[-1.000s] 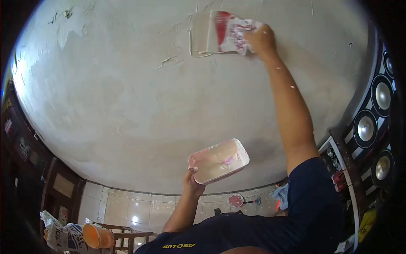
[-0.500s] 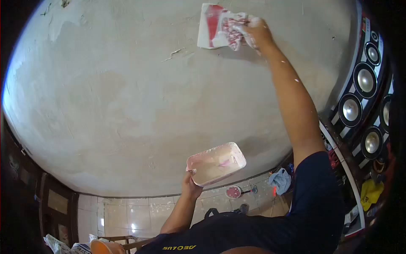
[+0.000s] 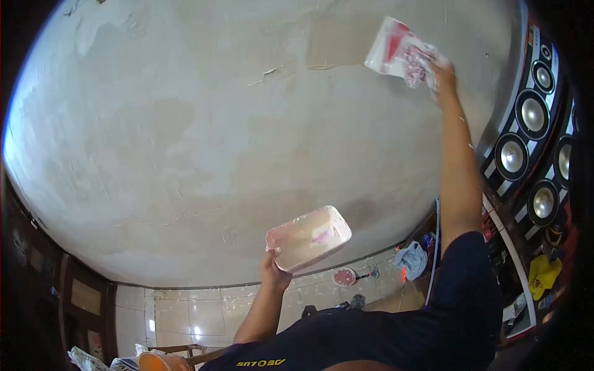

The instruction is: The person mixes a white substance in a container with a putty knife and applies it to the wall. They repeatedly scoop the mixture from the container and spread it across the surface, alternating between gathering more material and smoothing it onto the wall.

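At the upper right, my right hand (image 3: 444, 80) is closed around a putty-smeared, red-and-white flat putty scraper (image 3: 391, 48). The wide scraper blade points left, at the wall (image 3: 204, 142); whether its edge touches cannot be told. White putty coats the grip, and flecks dot my forearm. Low in the middle, my left hand (image 3: 274, 275) grips the left end of a shallow rectangular plastic tub (image 3: 309, 238). Pale smears line the tub, with a pinkish streak near its right side. Left of the scraper, a darker patch (image 3: 337, 43) shows on the wall, a thin ridge along its bottom.
Tall speakers (image 3: 532, 114) stand along the right side. Below the wall, a round container of pinkish stuff (image 3: 344, 277) sits on the tiled floor near a blue cloth or bag (image 3: 411, 260). An orange bucket (image 3: 162, 361) is at the lower left, and a yellow bag (image 3: 544, 277) at the right.
My right hand and the scraper have moved right and slightly down, away from the darker wall patch. The tub in my left hand has shifted slightly left.
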### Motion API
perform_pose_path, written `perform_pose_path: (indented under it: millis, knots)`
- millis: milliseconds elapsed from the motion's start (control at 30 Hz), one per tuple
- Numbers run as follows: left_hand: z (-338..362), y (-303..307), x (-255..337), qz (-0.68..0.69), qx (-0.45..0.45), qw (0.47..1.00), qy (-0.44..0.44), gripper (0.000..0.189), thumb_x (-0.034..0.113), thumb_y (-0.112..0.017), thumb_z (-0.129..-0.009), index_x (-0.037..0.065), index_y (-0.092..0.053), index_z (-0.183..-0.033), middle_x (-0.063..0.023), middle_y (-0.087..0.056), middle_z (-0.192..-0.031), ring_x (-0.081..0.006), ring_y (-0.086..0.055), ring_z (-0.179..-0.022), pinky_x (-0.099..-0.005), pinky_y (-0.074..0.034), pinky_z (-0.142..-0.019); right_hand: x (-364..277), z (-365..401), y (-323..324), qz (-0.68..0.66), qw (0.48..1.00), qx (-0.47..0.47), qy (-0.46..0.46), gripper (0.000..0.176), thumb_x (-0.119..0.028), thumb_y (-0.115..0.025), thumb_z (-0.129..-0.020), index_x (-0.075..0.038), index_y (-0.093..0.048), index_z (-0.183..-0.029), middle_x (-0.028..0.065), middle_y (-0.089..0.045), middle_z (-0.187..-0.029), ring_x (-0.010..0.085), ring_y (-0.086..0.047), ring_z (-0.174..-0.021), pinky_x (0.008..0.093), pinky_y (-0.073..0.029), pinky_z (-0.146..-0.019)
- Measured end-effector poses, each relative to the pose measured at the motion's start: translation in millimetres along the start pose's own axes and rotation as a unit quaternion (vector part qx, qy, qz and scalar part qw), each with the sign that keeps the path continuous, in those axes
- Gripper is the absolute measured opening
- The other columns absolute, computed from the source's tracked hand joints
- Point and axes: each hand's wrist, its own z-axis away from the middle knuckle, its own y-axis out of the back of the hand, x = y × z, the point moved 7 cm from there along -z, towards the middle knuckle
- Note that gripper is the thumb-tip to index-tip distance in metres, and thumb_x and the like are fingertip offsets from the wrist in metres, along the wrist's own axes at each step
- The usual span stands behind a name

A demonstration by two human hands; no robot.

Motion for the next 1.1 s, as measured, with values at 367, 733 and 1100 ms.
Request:
perform_pose_path:
  millis: [367,733,1100]
  knots:
    - [2,4,-4,0.059,-0.046,0.996,-0.04,0.06,0.026,-0.05,-0.077,0.004,-0.036,-0.131,-0.0141,-0.047,-0.127,-0.0301,-0.047,-0.116,-0.0448,-0.038,-0.098,71,-18,50,0.514,0.849,0.121,0.031,0.044,-0.032,-0.068,-0.068,0.006,-0.062,-0.09,0.0242,-0.062,-0.096,0.036,-0.06,-0.091,0.0404,-0.047,-0.082]
    - [4,4,-17,0.03,-0.014,0.998,-0.062,0.061,0.031,-0.049,-0.074,0.003,-0.041,-0.128,-0.0146,-0.051,-0.121,-0.0304,-0.05,-0.112,-0.0455,-0.039,-0.096,-54,65,-166,0.263,0.946,-0.023,0.191,0.025,-0.017,-0.066,-0.068,0.001,-0.062,-0.085,0.0175,-0.065,-0.082,0.0303,-0.063,-0.075,0.0365,-0.05,-0.069]
    - [-10,13,-31,0.062,0.013,0.995,-0.078,0.065,0.032,-0.05,-0.073,0.004,-0.037,-0.131,-0.0153,-0.049,-0.124,-0.0311,-0.048,-0.114,-0.0464,-0.038,-0.097,43,44,46,0.132,0.985,0.104,0.027,0.027,-0.004,-0.058,-0.081,0.006,-0.058,-0.107,0.0094,-0.064,-0.096,0.0149,-0.062,-0.083,0.0258,-0.049,-0.074]
